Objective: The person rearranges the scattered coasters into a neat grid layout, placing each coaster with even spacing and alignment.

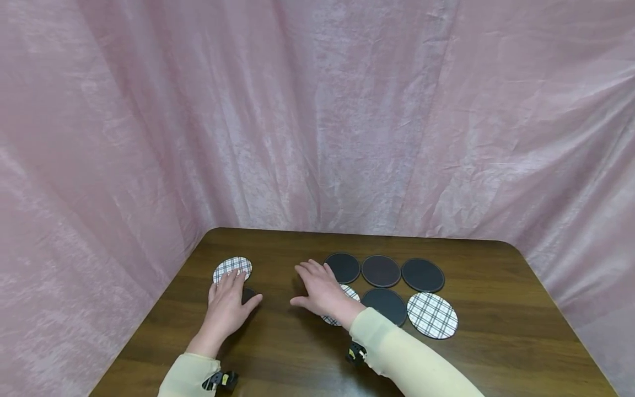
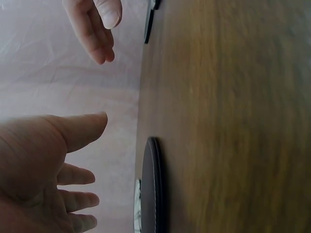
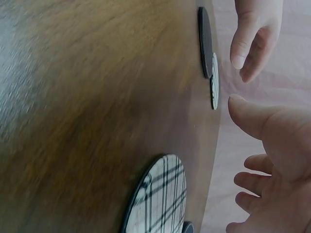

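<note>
My left hand (image 1: 226, 306) hovers over two round coasters at the table's left, fingers spread and holding nothing. One is a white plaid coaster (image 1: 229, 267), the other a dark coaster (image 1: 247, 294) mostly hidden beneath the hand; its stitched edge (image 2: 154, 189) shows in the left wrist view. Toward the middle, my right hand (image 1: 321, 291) is raised with relaxed fingers, also holding nothing. Partly covered by it is a plaid coaster (image 1: 351, 292) with dark check lines. In the right wrist view this plaid coaster (image 3: 164, 199) lies flat below the palm.
Beside the right hand, three dark coasters (image 1: 381, 271) form a back row. In front are another dark coaster (image 1: 386, 306) and a plaid coaster (image 1: 432, 315) at the right end. The brown wooden table (image 1: 506, 309) meets a pink curtain (image 1: 317, 110) behind.
</note>
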### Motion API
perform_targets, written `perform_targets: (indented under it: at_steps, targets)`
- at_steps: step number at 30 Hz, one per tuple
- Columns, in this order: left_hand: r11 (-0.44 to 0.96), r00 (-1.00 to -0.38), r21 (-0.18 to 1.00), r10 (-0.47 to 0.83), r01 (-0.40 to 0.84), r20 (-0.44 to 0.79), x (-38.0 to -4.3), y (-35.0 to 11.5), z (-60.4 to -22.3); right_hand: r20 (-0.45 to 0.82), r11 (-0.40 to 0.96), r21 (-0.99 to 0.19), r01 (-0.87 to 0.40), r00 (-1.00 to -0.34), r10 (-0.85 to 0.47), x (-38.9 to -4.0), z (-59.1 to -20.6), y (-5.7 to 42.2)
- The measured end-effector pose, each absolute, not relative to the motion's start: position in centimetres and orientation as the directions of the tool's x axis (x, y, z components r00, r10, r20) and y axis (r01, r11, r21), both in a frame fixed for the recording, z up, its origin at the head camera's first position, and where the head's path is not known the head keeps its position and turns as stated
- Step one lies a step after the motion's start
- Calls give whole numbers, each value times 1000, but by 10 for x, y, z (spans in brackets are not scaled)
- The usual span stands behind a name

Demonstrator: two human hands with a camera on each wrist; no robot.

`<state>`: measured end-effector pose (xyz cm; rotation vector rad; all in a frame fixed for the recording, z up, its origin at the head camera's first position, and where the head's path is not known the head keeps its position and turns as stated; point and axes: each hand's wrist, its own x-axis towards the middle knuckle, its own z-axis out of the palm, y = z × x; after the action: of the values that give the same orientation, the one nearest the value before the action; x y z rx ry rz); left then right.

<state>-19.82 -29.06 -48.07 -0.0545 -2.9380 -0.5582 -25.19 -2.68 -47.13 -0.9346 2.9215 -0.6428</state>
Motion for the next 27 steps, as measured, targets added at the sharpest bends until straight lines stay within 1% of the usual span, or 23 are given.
perform_targets:
  at_steps: [9, 19, 27]
  targets:
    - [926, -994, 378, -29, 14, 109, -191, -306, -482, 94, 731, -373, -571, -807, -583, -247, -469, -43]
    - [926, -995, 378, -59, -24, 81, -183, -321, -486, 75, 736, -330, -591, -793, -604, -244, -473, -62]
    - [926, -997, 377, -60, -38, 48, -181, -332, -486, 50, 735, -315, -601, -784, -619, -241, -475, -74]
